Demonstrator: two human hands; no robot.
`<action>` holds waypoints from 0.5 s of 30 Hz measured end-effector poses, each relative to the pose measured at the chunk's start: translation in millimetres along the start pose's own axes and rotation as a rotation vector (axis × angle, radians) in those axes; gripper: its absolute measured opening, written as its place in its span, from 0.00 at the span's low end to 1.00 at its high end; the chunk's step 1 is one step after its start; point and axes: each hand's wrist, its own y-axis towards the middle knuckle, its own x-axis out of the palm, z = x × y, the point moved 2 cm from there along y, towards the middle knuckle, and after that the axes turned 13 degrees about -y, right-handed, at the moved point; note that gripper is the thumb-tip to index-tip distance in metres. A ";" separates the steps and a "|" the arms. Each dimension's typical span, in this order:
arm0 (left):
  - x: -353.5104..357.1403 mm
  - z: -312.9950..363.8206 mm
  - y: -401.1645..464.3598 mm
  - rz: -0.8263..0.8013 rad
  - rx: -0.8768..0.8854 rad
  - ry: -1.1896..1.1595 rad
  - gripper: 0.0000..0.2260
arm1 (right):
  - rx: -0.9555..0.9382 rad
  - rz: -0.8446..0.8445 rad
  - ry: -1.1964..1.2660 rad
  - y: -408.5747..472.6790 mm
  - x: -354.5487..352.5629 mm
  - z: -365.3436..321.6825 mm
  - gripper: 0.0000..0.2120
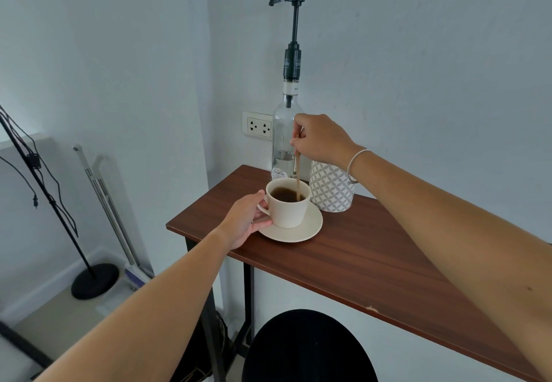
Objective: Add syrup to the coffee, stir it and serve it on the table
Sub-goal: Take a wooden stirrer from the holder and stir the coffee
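Both hands are busy at the cup. Left hand (245,220) is curled round the handle side of the cream coffee cup (288,206), thumb up by the rim and fingers down on the edge of the saucer (294,230), so it's steadying the cup. Right hand (321,141) is higher up, fingers pinched shut on the top of a thin wooden stir stick (297,172) that runs nearly straight down into the dark coffee (287,195), toward the right side of the cup. There's a pale bracelet (357,160) on that wrist.

Closest to the camera is a round black stool seat (309,348), tucked under the front edge of the table. The cup sits on its saucer near the far left corner of the narrow dark-wood table (373,262), which has black metal legs.

Just right of the cup and slightly behind it, a white canister with a grey geometric pattern (331,189), close to the saucer but I can't tell if they touch. Behind the cup, against the wall, stands the clear glass syrup bottle (283,142) with a tall black pump (291,29); only a little liquid shows near the bottom. Double wall socket (258,126) is just left of the bottle.

Off to the left on the floor: a black stand with a round base (95,280) and a dangling cable, plus a broom (104,202) leaning in the corner.
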 end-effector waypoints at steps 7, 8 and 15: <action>-0.9 0.0 0.9 -0.016 -0.006 0.006 0.16 | -0.004 0.006 0.101 -0.7 0.4 -5.5 0.09; -0.9 -0.1 0.8 -0.019 -0.004 0.004 0.16 | -0.006 0.018 0.000 -0.5 0.4 -4.5 0.07; -1.0 0.2 1.5 -0.014 0.004 0.010 0.09 | 0.033 -0.058 0.221 1.5 -1.1 -3.9 0.11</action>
